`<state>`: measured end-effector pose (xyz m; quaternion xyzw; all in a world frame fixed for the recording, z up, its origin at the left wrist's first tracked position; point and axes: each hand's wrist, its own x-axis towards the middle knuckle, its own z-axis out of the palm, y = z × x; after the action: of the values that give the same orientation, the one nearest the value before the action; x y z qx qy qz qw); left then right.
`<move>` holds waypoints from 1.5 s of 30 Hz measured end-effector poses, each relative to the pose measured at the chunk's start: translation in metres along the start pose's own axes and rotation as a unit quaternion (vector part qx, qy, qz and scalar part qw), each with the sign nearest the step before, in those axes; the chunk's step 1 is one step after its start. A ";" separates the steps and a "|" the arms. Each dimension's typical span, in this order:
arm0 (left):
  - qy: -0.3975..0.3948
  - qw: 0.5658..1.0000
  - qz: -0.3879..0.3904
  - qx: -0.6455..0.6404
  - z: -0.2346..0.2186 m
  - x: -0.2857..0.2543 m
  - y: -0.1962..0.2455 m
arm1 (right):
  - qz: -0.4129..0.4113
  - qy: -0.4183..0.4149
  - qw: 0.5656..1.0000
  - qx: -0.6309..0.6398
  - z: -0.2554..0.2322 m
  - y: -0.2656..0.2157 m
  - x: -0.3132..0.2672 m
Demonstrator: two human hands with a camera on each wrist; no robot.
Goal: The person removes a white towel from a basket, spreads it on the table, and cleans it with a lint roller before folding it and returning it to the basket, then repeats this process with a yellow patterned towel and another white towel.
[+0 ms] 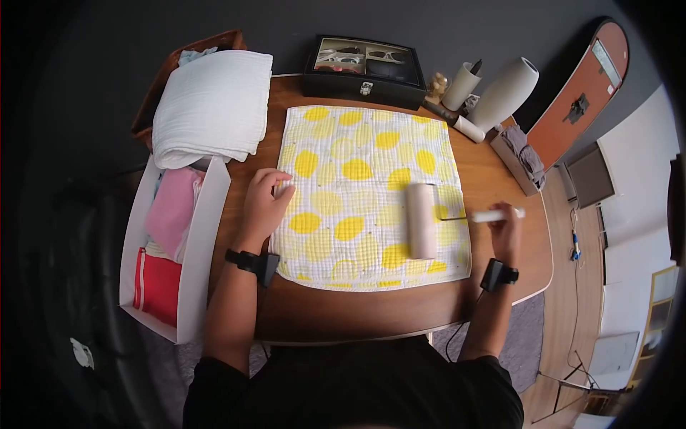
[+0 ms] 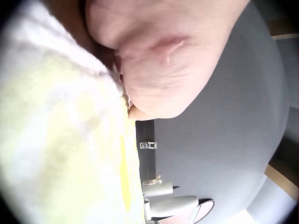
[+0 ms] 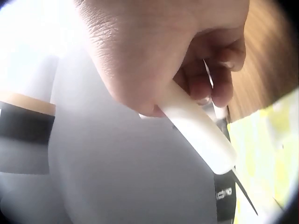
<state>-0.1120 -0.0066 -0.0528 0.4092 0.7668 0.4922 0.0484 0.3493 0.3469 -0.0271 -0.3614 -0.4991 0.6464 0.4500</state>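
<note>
A white cloth with yellow lemon prints (image 1: 357, 207) lies spread flat on the brown wooden table. At the cloth's left edge rests my left hand (image 1: 266, 200), thumb and fingertips on the fabric with a gap between thumb and index finger. My right hand (image 1: 506, 227) grips the white handle (image 3: 198, 133) of a lint roller, beyond the cloth's right edge. The lint roller's pale, wide cylinder (image 1: 421, 222) is over the right part of the cloth, blurred in the head view. A thin metal rod (image 1: 454, 218) links handle and cylinder.
Left of the cloth stands a white box (image 1: 193, 286) of folded fabrics, with a folded white cloth (image 1: 211, 107) behind it on a brown basket (image 1: 153, 93). Along the back are a black eyewear case (image 1: 364, 86), a white vase (image 1: 507, 93) and a small box (image 1: 514, 161).
</note>
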 end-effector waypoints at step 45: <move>0.006 0.999 0.009 0.033 0.002 0.000 0.001 | 0.044 -0.081 0.993 -0.075 0.160 0.009 -0.091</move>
<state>-0.1100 -0.0049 -0.0529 0.4144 0.7791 0.4696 0.0261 0.2307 0.2093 0.0047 -0.3621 -0.5643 0.6537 0.3509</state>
